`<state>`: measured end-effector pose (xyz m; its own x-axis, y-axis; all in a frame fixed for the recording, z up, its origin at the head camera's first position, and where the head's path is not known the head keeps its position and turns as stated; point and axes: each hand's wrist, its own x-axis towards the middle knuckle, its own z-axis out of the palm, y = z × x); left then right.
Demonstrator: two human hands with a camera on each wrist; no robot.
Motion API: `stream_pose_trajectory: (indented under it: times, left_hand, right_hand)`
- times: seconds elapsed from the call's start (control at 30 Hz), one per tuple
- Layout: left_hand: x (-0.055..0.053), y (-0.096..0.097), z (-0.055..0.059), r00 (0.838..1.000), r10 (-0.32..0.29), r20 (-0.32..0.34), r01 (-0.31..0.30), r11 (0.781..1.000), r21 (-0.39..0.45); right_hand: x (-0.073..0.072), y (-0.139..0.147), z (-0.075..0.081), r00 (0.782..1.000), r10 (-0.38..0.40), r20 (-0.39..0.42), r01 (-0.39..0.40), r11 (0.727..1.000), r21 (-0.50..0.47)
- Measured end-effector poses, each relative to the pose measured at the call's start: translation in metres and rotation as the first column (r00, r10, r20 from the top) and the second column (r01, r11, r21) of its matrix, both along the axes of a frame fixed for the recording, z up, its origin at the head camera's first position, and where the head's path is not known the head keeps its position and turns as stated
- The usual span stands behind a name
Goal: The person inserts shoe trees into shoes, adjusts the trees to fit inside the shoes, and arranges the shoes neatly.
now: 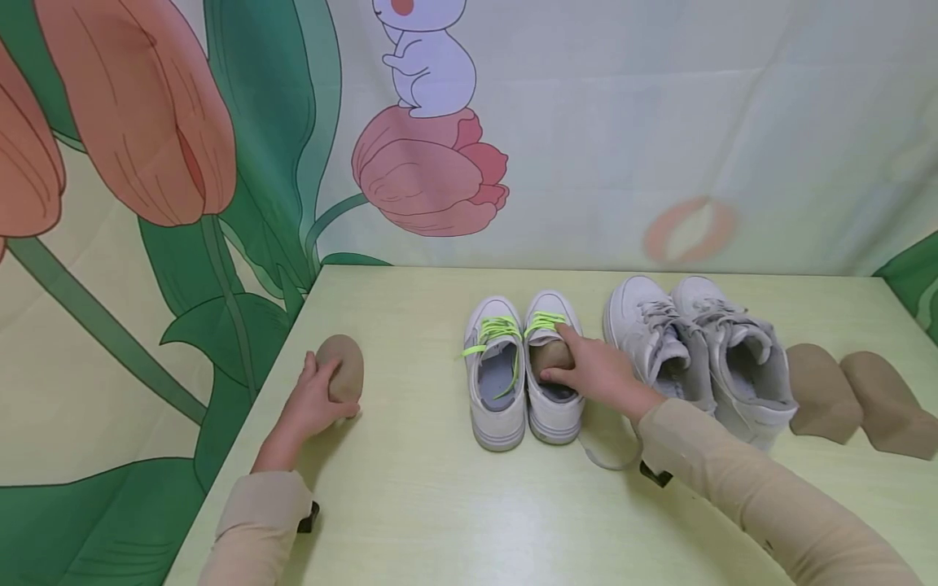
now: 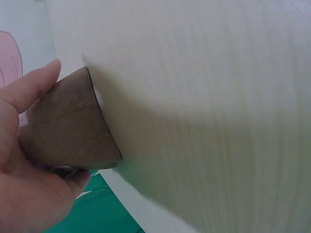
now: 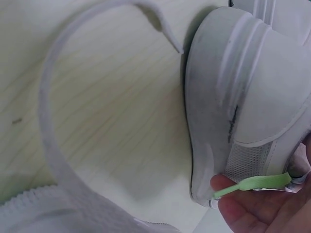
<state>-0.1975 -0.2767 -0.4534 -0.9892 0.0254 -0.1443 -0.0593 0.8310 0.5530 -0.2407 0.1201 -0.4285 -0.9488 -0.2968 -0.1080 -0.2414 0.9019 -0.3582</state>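
Where my left hand (image 1: 311, 403) curls round: insert (image 1: 350, 358), near surface's (image 1: 418, 505) left edge.
What my right hand (image 1: 597, 366) pinches: second insert (image 1: 551, 356), inside shoe (image 1: 557, 421).
Handling: likely light, stiff; I'd grip sides.

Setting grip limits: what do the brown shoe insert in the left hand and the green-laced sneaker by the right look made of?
Brown shoe insert: probably molded pulp or cardboard; dull matte, mottled.
Sneaker: white leather or synthetic, smooth, stitched seam; mesh panel likely textile, fine grid.
Green lace: likely woven fabric; flat, matte.
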Motion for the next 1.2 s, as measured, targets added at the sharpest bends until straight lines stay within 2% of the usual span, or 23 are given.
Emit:
stream_pose_trajectory:
  times: [0.17, 0.4, 0.63, 0.8, 0.97, 1.2]
  left_hand:
    - [0.000, -0.001, 0.003, 0.999, -0.037, 0.035, 0.037, 0.999, -0.016]
    - [0.002, -0.004, 0.005, 0.996, -0.085, 0.004, 0.085, 0.994, -0.067]
    - [0.003, -0.007, -0.002, 0.998, -0.066, -0.010, 0.066, 0.997, -0.027]
    - [0.003, -0.007, -0.006, 0.999, -0.045, -0.008, 0.045, 0.998, 0.038]
    - [0.003, -0.006, -0.009, 1.000, -0.019, 0.005, 0.018, 0.994, 0.106]
    - [0.004, -0.003, -0.011, 1.000, 0.029, -0.003, -0.028, 0.987, 0.156]
  right_hand:
    - [0.000, 0.000, 0.000, 1.000, 0.001, -0.001, -0.001, 1.000, 0.003]
    - [0.000, 0.000, -0.001, 1.000, 0.007, -0.009, -0.007, 1.000, 0.008]
    - [0.000, 0.001, -0.001, 1.000, 0.007, -0.018, -0.007, 1.000, 0.004]
    - [-0.001, 0.001, -0.002, 1.000, 0.006, -0.018, -0.006, 1.000, 0.004]
    - [-0.001, 0.001, -0.002, 1.000, 0.006, -0.018, -0.005, 1.000, 0.003]
    - [0.000, 0.001, 0.000, 1.000, 0.002, -0.011, -0.002, 1.000, -0.008]
